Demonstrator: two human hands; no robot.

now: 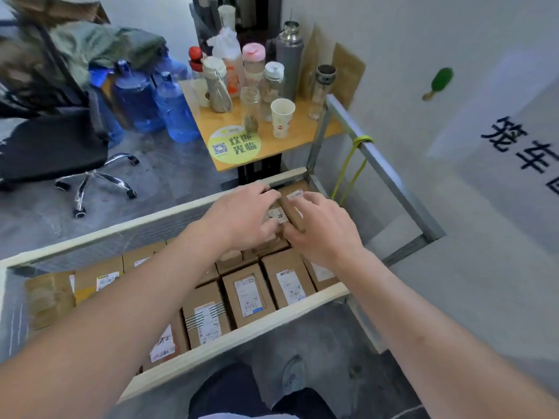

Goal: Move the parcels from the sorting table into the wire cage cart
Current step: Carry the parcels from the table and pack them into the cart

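**Head view: 2 hands on a parcel at the cart's far corner**

Head camera looks down into the wire cage cart [251, 328], whose pale rails frame rows of brown cardboard parcels with white labels. Both arms reach across to its far right corner. The left hand [245, 214] lies palm-down with fingers spread over the top of a brown parcel [295, 196]; the right hand [320, 228] meets it from the right, fingers curled against the same box. Whether either hand truly grips it I cannot tell. Beyond the cart stands a small wooden table [272, 143] crowded with bottles, and a paper cup [282, 117].
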